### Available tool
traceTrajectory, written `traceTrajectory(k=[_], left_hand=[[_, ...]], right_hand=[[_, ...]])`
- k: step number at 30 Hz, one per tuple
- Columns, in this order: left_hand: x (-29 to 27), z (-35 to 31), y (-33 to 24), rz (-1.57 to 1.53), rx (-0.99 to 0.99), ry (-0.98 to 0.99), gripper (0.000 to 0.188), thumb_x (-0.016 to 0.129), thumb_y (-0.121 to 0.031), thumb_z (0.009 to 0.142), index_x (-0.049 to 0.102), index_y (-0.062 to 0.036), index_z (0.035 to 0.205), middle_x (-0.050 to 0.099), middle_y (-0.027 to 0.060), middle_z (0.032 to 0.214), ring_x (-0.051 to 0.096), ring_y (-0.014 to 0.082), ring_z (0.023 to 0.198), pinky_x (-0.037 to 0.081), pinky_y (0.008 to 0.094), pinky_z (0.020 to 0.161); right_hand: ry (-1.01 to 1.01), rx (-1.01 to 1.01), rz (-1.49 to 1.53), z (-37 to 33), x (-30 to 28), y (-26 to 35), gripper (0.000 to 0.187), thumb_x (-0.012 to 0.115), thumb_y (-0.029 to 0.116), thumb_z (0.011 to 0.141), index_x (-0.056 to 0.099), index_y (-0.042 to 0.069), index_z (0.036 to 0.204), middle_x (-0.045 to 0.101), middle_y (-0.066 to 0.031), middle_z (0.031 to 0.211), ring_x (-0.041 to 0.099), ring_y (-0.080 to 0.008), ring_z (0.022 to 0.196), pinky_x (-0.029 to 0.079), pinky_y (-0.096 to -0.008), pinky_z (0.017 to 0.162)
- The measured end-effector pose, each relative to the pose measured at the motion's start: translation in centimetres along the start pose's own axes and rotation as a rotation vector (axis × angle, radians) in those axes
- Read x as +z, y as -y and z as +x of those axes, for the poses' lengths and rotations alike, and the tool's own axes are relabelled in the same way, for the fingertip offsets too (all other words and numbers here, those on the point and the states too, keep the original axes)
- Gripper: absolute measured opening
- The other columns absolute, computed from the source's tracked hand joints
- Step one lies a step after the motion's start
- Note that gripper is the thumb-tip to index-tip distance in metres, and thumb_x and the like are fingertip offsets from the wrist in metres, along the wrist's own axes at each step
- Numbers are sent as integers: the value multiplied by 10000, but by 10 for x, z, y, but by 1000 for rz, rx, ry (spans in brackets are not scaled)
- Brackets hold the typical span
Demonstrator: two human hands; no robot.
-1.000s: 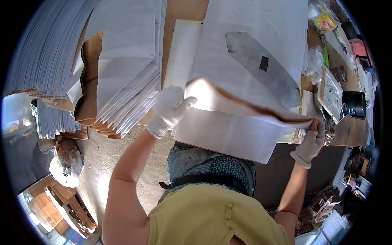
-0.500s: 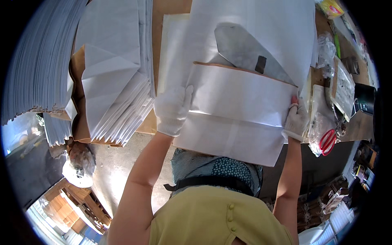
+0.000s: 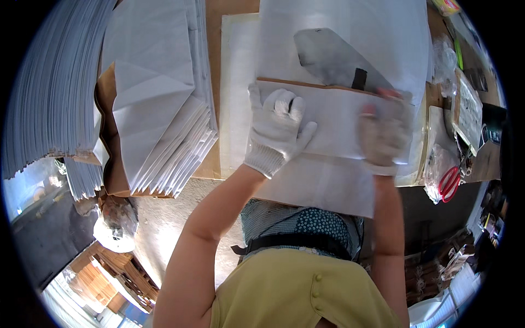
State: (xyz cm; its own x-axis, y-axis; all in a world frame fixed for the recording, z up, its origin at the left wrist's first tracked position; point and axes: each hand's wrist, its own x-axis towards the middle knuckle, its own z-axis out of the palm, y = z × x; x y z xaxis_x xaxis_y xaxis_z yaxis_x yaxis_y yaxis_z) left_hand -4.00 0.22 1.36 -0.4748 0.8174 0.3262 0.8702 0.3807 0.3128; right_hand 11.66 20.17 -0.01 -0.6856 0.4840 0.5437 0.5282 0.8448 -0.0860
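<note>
A white paper piece with a brown inner edge [image 3: 328, 180] lies across the table's front, a crease running over it and its near part hanging past the edge. My left hand [image 3: 279, 126], in a white knit glove, lies on its left part with the fingers spread. Over the right part is my gloved right hand [image 3: 385, 131], smeared by motion, with reddish fingertips; whether it grips anything cannot be made out. Just beyond the paper's far edge lies a flat grey plate [image 3: 333, 57] with a black patch, its lower end hidden by the paper and right hand.
Folded white paper bags [image 3: 158, 104] with brown insides are piled at the left, beside a tall stack of sheets [image 3: 54, 76]. Large white sheets [image 3: 383, 33] lie under the plate. Red-handled scissors [image 3: 449, 185] and clear plastic [image 3: 435, 169] are at the right table edge.
My left hand has moved from the paper's left edge inward onto its surface, fingers now spread. My right hand has shifted up and inward from the right edge. The paper sits slightly farther up.
</note>
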Motion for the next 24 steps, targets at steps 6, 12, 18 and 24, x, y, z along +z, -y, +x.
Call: traceTrajectory(k=[6, 12, 18, 24], left_hand=[[5, -4, 6, -26, 22, -29, 541, 824, -330, 784, 561, -63, 1175, 500, 128, 1187, 518, 344, 1176, 299, 647, 1193], [-5, -6, 8, -186, 197, 18, 667, 837, -452, 777, 591, -68, 1264, 529, 118, 1222, 516, 361, 1204, 331, 634, 1189], [-3, 25, -10, -117, 289, -130, 802, 849, -502, 735, 575, -45, 1334, 556, 145, 1309, 520, 352, 1288, 363, 603, 1164], [-53, 56, -46, -101, 253, -30, 516, 765, -269, 862, 640, -77, 1324, 639, 139, 1244, 582, 310, 1232, 388, 551, 1141]], right_hand=[[214, -6, 428, 0, -5, 64, 499, 720, 238, 871, 641, 98, 1343, 604, -144, 1378, 522, -364, 1363, 398, -519, 1176], [140, 13, 137, -20, -32, -69, 480, 704, 217, 884, 640, 80, 1339, 587, -139, 1422, 500, -385, 1381, 382, -536, 1181], [55, 82, 147, -14, -28, -75, 453, 694, 205, 892, 630, 83, 1323, 570, -159, 1421, 507, -408, 1348, 397, -519, 1150], [-129, 161, 271, 17, -65, -70, 230, 751, 150, 842, 721, 137, 1070, 656, -97, 1327, 574, -407, 1262, 447, -507, 1085]])
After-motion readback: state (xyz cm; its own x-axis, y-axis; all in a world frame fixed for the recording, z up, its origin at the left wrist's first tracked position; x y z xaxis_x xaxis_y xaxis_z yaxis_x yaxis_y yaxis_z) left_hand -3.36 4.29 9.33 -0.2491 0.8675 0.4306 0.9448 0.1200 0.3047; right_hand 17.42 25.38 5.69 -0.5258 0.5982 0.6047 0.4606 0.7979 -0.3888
